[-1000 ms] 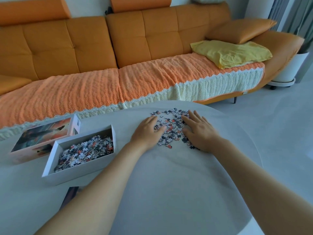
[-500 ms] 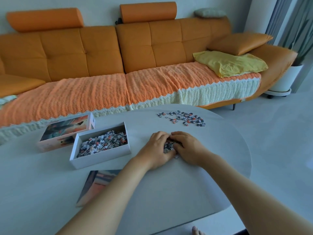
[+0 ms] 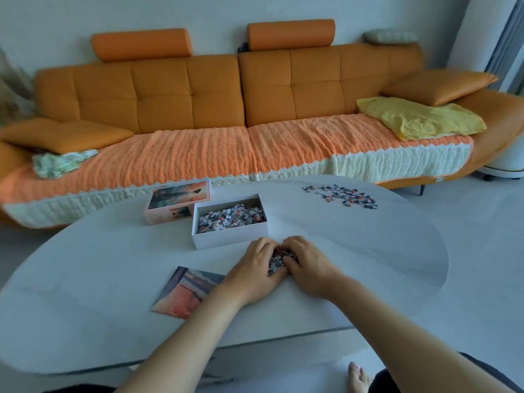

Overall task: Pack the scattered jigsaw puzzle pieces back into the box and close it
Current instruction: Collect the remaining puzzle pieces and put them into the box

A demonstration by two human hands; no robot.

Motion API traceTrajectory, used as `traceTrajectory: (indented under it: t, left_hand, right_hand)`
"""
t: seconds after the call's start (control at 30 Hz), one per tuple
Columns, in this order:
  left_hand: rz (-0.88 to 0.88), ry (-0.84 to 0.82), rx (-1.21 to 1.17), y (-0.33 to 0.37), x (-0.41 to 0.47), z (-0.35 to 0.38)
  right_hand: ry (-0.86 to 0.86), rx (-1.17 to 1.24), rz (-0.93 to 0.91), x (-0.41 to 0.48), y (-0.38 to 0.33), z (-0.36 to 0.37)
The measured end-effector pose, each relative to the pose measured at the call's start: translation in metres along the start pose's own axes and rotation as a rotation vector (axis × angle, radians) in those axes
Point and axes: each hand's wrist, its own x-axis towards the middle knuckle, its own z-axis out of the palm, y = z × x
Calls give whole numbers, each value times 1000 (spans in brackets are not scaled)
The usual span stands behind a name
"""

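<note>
Fingers point(image 3: 265, 245) of left hand point(image 3: 255, 269) and right hand point(image 3: 310, 268) cup puzzle pieces point(image 3: 276, 262) between them.

Curled fingers of the left hand point(image 3: 255, 268) and right hand point(image 3: 309, 265) cover most of the heaped puzzle pieces point(image 3: 276, 260) held between them. The left wrist overlaps a corner of the picture card point(image 3: 184, 293). The open box point(image 3: 229, 238) hides the near corner of the lid point(image 3: 175, 202). A bare foot point(image 3: 358, 377) is cut by the bottom edge
</note>
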Motion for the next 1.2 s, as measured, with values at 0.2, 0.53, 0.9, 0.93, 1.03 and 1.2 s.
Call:
traceTrajectory:
  t: [0.2, 0.53, 0.9, 0.93, 1.03, 1.2]
  left_hand:
    - [-77, 7, 19, -37, -44, -37]
    - [-315, 130, -255, -70, -58, -69]
    - [-209, 407, -171, -73, -37, -100]
    - [-167, 456, -85, -77, -35, -101]
    - [-145, 366, 54, -85, -34, -102]
    - [-175, 217, 123, -81, -42, -99]
  right_hand:
    - [-51, 23, -76, 14, -47, 43]
    - [-45, 205, 38, 49, -95, 65]
    - [217, -34, -117, 81, -72, 24]
    - [218, -123, -171, 84, -68, 26]
    - [96, -292, -140, 87, -63, 30]
    - [12, -216, -92, 79, -72, 29]
